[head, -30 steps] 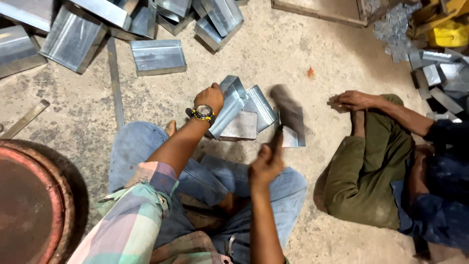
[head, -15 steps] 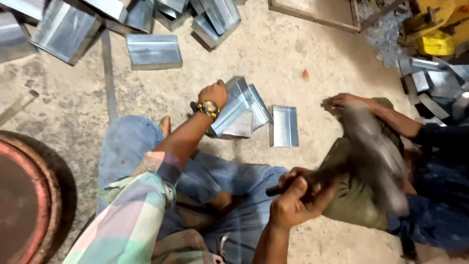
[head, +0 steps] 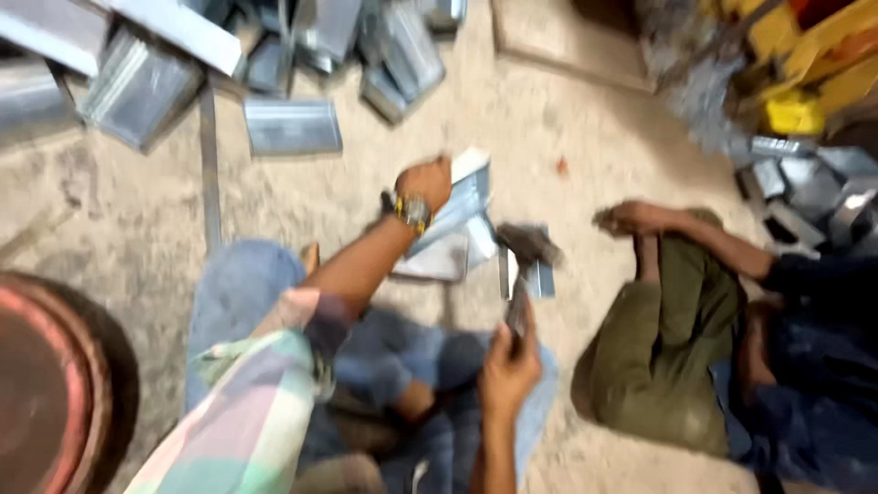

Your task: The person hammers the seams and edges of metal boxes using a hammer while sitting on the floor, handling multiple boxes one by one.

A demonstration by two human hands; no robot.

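Head: right hand (head: 508, 366) grips hammer (head: 523, 261).

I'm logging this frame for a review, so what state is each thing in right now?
Left hand: pressed on the stacked sheet-metal pieces, holding them down.
Right hand: fingers closed around the hammer handle.
Hammer: head over the single metal piece; blurred, contact unclear.
Loose metal pieces: scattered flat on the floor.
Other person's hand: resting on their knee.
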